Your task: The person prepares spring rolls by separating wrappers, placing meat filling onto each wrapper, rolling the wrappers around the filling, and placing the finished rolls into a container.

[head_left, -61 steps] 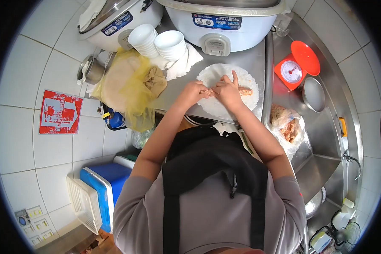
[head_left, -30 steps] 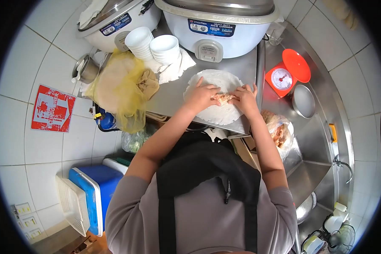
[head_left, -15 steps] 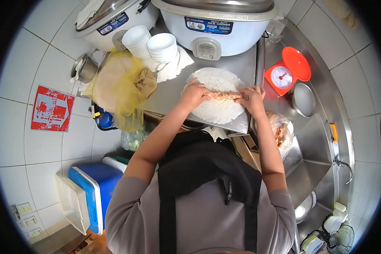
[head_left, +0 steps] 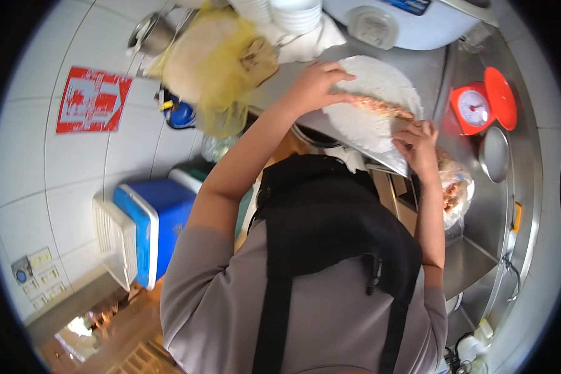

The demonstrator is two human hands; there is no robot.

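Observation:
A round, thin white wrapper lies on the steel counter, its edge uneven. A long strip of orange-and-pale minced filling crosses it. My left hand is at the wrapper's left side, thumb and fingers spread apart, with the thumb tip by the filling's left end. At the lower right edge of the wrapper is my right hand, its fingers bent and the tips closed on the rim. The right fingertips are partly hidden.
A yellow bag with pale round sheets lies on the left. White bowls and a rice cooker stand behind. To the right are a red scale, a metal bowl and a plastic bag of filling.
My view has turned and shifted, so the counter appears higher and further right. My left fingers have spread off the filling; my right hand has moved from the filling's end down to the wrapper's edge.

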